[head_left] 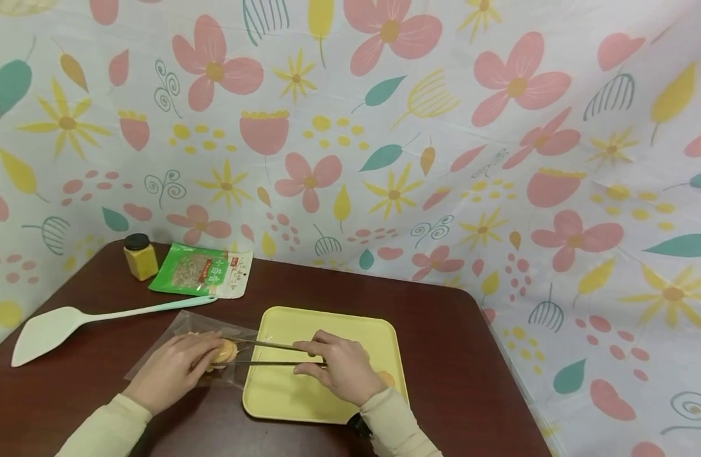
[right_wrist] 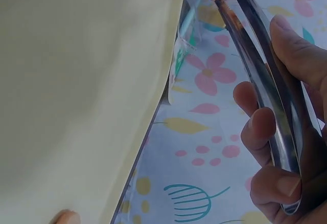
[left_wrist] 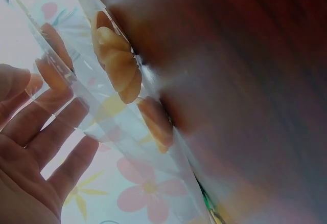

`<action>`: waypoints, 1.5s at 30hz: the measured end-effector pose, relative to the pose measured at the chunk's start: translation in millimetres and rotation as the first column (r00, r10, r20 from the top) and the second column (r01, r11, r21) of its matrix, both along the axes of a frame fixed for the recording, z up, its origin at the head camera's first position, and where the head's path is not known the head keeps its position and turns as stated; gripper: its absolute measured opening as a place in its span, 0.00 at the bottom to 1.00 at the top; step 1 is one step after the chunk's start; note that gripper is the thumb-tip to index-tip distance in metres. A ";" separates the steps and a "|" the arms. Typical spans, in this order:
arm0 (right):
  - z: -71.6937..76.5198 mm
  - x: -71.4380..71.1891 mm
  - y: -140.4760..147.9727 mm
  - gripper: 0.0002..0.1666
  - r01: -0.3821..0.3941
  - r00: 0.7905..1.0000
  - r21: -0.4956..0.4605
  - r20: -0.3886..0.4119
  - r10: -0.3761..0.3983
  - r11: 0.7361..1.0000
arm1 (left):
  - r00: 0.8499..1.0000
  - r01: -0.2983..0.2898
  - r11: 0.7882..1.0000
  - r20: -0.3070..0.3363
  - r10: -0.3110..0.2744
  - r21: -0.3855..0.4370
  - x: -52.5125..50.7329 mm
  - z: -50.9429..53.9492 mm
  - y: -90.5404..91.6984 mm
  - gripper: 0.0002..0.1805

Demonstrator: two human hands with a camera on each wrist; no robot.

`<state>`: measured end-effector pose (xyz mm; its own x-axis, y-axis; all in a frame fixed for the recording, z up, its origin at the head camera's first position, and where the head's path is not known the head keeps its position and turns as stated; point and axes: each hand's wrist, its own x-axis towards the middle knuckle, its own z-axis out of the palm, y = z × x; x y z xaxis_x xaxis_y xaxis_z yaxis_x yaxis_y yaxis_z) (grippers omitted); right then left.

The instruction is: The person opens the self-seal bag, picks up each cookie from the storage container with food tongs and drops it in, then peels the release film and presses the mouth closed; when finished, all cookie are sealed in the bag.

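A clear plastic bag (head_left: 236,379) lies flat on the table, its mouth overlapping the tray's left edge. Round tan biscuits (head_left: 225,353) are inside it, and the left wrist view shows a stack of biscuits (left_wrist: 117,63) through the film. My left hand (head_left: 179,368) holds the bag from above, fingers against its film. In my right hand (head_left: 345,365) are metal tongs (right_wrist: 271,81), gripped between thumb and fingers. The tong tips reach into the bag beside the biscuits; whether they clamp one is hard to tell. Another biscuit (head_left: 387,379) lies on the yellow tray (head_left: 293,400), partly behind my right hand.
A white spatula (head_left: 53,333) with a pale green handle end lies at the left. Behind it stand a yellow jar (head_left: 141,261) with a black lid and a green-and-white food packet (head_left: 199,271) lying flat. A flower-print cloth (head_left: 350,158) hangs behind the table.
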<state>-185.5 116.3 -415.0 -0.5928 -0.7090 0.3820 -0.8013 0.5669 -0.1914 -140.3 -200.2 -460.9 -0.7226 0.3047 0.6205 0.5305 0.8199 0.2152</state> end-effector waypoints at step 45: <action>-5.1 -8.4 -27.0 0.23 -0.056 0.998 0.017 -0.009 0.057 0.998 | 0.999 -0.018 1.000 -0.027 0.019 0.016 0.0 -2.2 -0.6 0.19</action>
<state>-193.8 89.4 -420.1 -0.5482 -0.7474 0.3753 -0.8338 0.5236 -0.1751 -140.3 -200.7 -463.1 -0.7106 0.2818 0.6447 0.5212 0.8264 0.2133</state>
